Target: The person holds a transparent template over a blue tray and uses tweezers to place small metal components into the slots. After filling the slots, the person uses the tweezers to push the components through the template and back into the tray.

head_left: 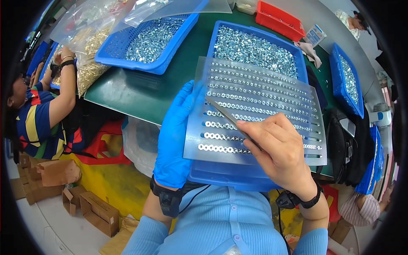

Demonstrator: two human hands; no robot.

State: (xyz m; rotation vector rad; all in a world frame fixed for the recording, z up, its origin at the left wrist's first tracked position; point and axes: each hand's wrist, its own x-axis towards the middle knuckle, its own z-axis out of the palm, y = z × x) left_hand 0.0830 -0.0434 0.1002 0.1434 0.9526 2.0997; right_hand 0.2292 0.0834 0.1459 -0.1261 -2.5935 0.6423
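My left hand [173, 138], in a blue glove, grips the left edge of a translucent slotted plate [194, 142]. Its fingers lie along that edge, partly under the plate. Long parallel slots hold rows of small shiny ring-like metal parts [217, 148]. A pair of metal tweezers [226, 113] is pinched in my bare right hand [278, 148], above the right half of the plate. The tip points up-left, over the left part of a middle row; whether it touches a part I cannot tell. Beneath the plate's near edge sits a blue tray [229, 173].
Blue baskets of small metal parts stand on the green table [127, 95]: one basket [159, 68] back left, another [302, 68] behind the plate, a third [340, 80] right. A red bin [278, 19] lies beyond. At left, a person [38, 114] works beside a bag [91, 72] of brass-coloured parts.
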